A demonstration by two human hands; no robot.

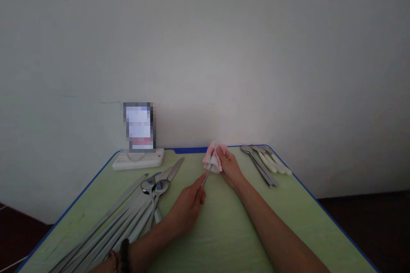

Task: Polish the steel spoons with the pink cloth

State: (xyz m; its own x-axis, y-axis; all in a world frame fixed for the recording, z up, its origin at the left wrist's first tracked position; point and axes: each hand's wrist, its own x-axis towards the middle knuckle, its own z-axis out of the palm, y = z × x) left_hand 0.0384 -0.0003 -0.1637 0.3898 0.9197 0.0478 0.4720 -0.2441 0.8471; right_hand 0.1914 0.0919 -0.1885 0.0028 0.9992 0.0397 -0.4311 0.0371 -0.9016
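In the head view, my left hand (188, 207) is closed on the thin metal handle of a piece of cutlery (207, 176), which slants up and away from me. Its far end lies inside a pink and white cloth (212, 161), so I cannot tell whether it is a spoon, fork or knife. My right hand (229, 166) pinches the cloth around that end, thumb on top. Left of my left hand, two spoons (162, 186) rest on a spread of table knives (123, 217), partly hidden by my forearm.
At the back right lie metal spoons (256, 164) and several pieces of cutlery with cream handles (277, 164). A blurred-out screen (140, 128) stands on a white holder (139, 160) at the back left. The green table (233, 230) has a blue edge and meets a grey wall (205, 51).
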